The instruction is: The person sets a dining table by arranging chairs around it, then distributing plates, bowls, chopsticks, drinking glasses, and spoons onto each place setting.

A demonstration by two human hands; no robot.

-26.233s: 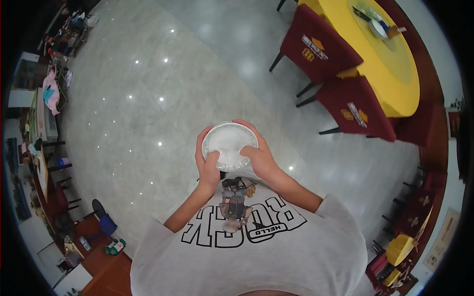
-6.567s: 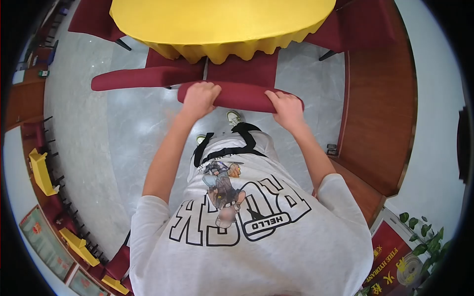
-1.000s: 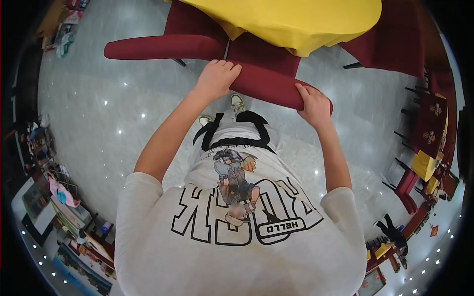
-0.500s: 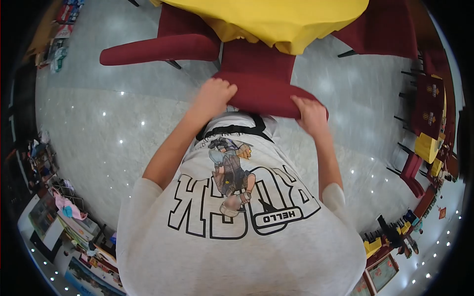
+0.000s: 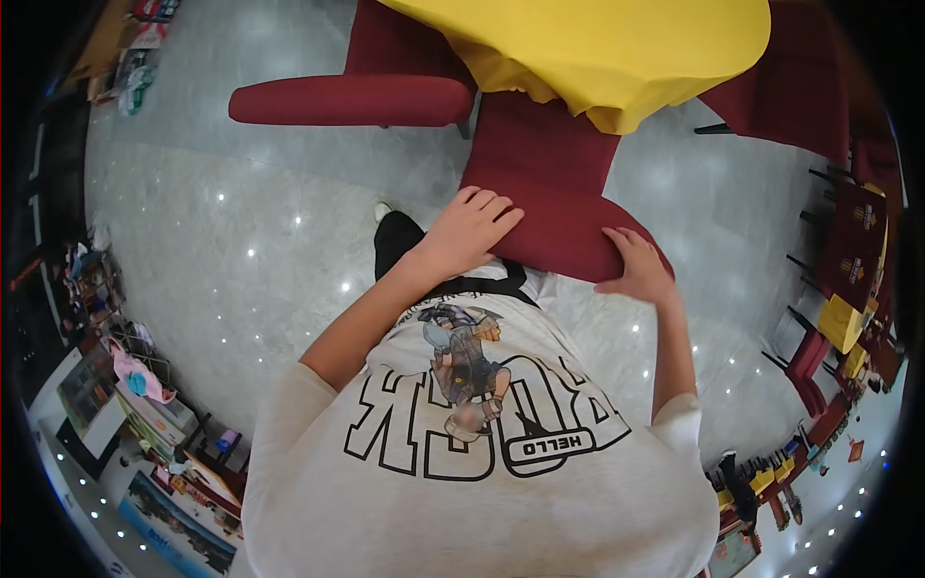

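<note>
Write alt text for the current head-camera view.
A person's left hand and right hand rest on the back of a dark red chair at a yellow-covered table, seen from above. Another red chair stands to the left.

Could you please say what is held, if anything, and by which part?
Left hand and right hand touch a maroon chair's backrest; whether either grips is unclear.

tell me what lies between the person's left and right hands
In the head view, only a bare stretch of the dark red chair back lies between the left hand and the right hand.
</note>
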